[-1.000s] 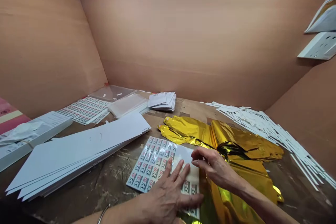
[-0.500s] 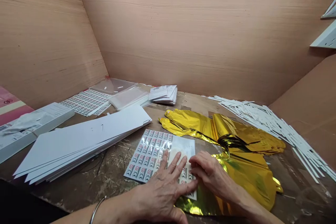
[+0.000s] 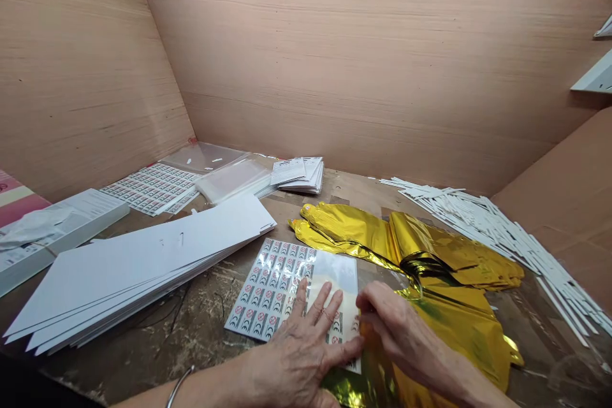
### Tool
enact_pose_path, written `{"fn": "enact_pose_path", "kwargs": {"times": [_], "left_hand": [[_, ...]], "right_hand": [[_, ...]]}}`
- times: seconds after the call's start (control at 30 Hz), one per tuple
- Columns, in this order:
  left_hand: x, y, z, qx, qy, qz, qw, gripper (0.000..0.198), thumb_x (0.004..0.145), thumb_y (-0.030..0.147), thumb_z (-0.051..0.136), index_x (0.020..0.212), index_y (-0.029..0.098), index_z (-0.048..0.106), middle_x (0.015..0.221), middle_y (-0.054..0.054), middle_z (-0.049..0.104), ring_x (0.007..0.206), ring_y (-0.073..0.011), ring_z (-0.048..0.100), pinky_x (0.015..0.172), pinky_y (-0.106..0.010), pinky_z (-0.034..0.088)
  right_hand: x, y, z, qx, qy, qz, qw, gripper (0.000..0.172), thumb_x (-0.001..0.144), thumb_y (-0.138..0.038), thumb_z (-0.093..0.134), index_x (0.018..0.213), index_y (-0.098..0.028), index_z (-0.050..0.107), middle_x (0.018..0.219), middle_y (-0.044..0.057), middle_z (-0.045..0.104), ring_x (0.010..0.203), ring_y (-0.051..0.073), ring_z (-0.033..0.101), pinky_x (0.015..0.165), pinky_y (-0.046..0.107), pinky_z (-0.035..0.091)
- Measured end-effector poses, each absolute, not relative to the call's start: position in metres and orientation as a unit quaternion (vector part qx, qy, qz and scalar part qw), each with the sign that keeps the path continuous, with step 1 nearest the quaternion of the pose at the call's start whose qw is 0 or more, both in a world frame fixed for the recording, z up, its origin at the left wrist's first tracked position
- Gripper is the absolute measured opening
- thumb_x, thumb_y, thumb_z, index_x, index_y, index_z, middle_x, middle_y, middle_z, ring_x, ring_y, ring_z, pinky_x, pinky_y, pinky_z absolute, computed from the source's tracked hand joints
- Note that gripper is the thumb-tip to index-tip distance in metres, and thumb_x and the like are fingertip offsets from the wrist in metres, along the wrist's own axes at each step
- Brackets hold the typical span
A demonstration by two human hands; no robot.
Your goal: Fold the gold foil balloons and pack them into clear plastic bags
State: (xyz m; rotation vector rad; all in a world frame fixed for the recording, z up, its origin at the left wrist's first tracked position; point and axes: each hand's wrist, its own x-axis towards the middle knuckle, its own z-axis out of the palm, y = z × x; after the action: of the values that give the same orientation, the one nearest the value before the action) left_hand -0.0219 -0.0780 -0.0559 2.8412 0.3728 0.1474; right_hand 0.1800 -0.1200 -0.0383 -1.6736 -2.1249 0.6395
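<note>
A sticker sheet (image 3: 272, 287) with rows of small printed labels lies on the worn table in front of me. My left hand (image 3: 306, 347) rests flat on its near right part, fingers spread. My right hand (image 3: 396, 328) is beside it at the sheet's right edge, fingers curled in a pinch; what they hold, if anything, is too small to see. Under and right of my right hand lies crumpled gold foil (image 3: 430, 255).
A stack of long white cards (image 3: 138, 261) lies left. White strips (image 3: 507, 236) fan out at right. More sticker sheets (image 3: 153, 188), clear bags (image 3: 229, 178), folded leaflets (image 3: 301, 175) and a white box (image 3: 52, 233) sit behind. Wooden walls enclose the table.
My right hand has slid down along the sheet's right edge toward me. My left hand stays flat on the sheet. The view has shifted slightly.
</note>
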Motion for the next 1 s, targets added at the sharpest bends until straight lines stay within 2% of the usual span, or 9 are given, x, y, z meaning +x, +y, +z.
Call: {"fn": "enact_pose_path", "kwargs": {"times": [0.17, 0.3, 0.43, 0.6, 1.0], "left_hand": [[-0.016, -0.076, -0.079, 0.983, 0.139, 0.098, 0.068, 0.048, 0.084, 0.044, 0.041, 0.128, 0.039, 0.025, 0.141, -0.012, 0.015, 0.124, -0.0390, 0.020, 0.088, -0.066, 0.020], [-0.006, -0.073, -0.097, 0.973, 0.168, 0.158, 0.001, 0.046, 0.084, 0.042, 0.042, 0.127, 0.043, 0.026, 0.138, -0.011, 0.025, 0.121, -0.0393, 0.027, 0.085, -0.065, 0.026], [-0.002, -0.066, -0.101, 0.960, 0.189, 0.196, -0.060, 0.045, 0.084, 0.037, 0.044, 0.126, 0.039, 0.027, 0.132, -0.011, 0.036, 0.118, -0.0368, 0.034, 0.086, -0.064, 0.028], [-0.008, -0.052, -0.109, 0.951, 0.162, 0.224, -0.140, 0.032, 0.084, 0.028, 0.046, 0.115, 0.030, 0.039, 0.125, -0.012, 0.044, 0.117, -0.0345, 0.037, 0.088, -0.064, 0.025], [-0.008, -0.038, -0.119, 0.961, 0.176, 0.199, -0.073, 0.029, 0.087, 0.032, 0.040, 0.115, 0.025, 0.041, 0.122, -0.007, 0.049, 0.114, -0.0279, 0.043, 0.094, -0.053, 0.030]], "right_hand": [[0.188, -0.068, -0.010, -0.596, -0.721, 0.255, 0.247, 0.005, 0.076, -0.017, 0.045, 0.071, -0.019, 0.045, 0.069, -0.001, 0.052, 0.064, 0.012, 0.046, 0.059, 0.024, 0.036], [0.192, 0.001, -0.016, -0.601, -0.690, 0.266, 0.303, 0.006, 0.071, -0.022, 0.051, 0.072, -0.018, 0.048, 0.067, -0.001, 0.054, 0.064, 0.012, 0.048, 0.059, 0.024, 0.037], [0.191, 0.058, -0.038, -0.617, -0.683, 0.250, 0.301, 0.008, 0.066, -0.023, 0.054, 0.069, -0.017, 0.049, 0.066, -0.001, 0.054, 0.063, 0.011, 0.048, 0.059, 0.023, 0.036], [0.184, 0.091, -0.057, -0.636, -0.682, 0.230, 0.279, 0.005, 0.063, -0.018, 0.053, 0.067, -0.016, 0.050, 0.063, -0.001, 0.054, 0.062, 0.012, 0.047, 0.056, 0.022, 0.034], [0.176, 0.114, -0.071, -0.658, -0.705, 0.171, 0.203, 0.003, 0.066, -0.015, 0.052, 0.069, -0.016, 0.052, 0.068, 0.000, 0.058, 0.064, 0.011, 0.050, 0.055, 0.020, 0.031]]}}
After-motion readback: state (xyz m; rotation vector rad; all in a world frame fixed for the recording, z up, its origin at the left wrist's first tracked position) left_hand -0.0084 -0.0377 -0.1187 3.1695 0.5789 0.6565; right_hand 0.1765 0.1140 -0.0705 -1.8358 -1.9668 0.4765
